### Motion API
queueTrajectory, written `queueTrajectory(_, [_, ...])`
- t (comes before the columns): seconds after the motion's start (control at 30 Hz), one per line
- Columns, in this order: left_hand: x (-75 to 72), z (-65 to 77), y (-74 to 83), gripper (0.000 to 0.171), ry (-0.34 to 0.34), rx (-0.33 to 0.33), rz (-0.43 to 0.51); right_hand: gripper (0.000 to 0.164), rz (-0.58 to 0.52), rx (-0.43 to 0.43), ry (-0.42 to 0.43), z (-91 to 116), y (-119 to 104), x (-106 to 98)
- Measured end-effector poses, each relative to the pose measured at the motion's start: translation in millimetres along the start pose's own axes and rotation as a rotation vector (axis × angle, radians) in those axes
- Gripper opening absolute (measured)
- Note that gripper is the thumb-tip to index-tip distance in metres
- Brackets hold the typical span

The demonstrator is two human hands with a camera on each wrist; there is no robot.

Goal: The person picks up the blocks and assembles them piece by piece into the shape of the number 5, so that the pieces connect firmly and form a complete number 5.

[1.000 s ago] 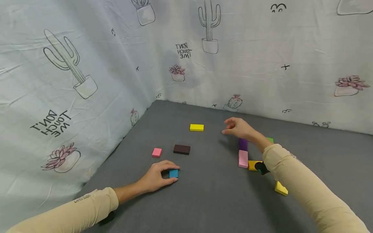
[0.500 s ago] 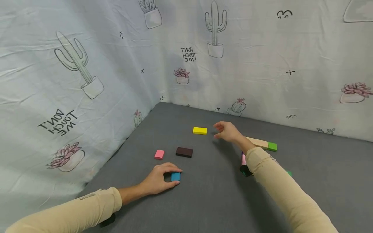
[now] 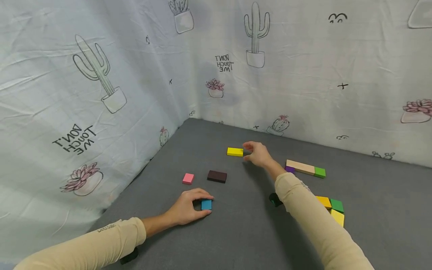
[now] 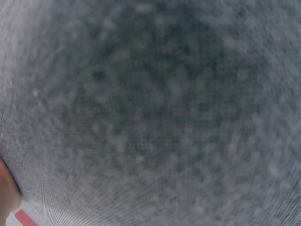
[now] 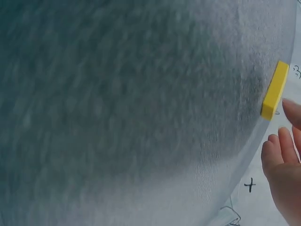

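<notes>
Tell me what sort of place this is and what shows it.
Probably a screened-off tabletop work area: white cactus-printed fabric hangs along two sides of a flat dark-grey surface, on which small rectangular blocks in various colours lie.

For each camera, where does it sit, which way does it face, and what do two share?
Head: on the head, facing forward and down at gray tabletop and cactus-print cloth; beige sleeves, left grip and right grip show.
Left wrist: on that wrist, facing blurred tabletop; a sliver of left grip lower left.
Right wrist: on that wrist, facing tabletop; right grip at right edge, near the yellow block.
Head and right wrist share the yellow block.
</notes>
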State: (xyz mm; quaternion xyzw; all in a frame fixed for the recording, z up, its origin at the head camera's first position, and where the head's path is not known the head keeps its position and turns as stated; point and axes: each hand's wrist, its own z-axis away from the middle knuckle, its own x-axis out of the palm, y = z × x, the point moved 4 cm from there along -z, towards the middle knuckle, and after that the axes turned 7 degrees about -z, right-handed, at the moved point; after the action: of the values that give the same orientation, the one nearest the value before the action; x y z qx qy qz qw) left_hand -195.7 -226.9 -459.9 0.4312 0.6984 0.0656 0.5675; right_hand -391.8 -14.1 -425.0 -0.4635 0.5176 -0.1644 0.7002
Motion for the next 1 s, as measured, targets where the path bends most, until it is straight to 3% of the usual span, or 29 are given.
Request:
queueTrajectory(0.57, [-2.5, -1.4, -0.5, 0.033, -0.016, -0.022, 0.018, 0.052, 0.064, -0.067, 0.000, -19, -4, 27])
queueTrajectory(0.8, [-1.1, -1.9, 0.4, 0.035, -0.027, -0.026, 0.005, 0.050, 0.123, -0.045, -0.043, -22, -6, 28])
queueTrajectory(1.0, [-1.7, 0.3, 0.1, 0.034, 0.004, 0.009, 0.001, 0.049, 0.198, -0.016, -0.121, -22, -11, 26])
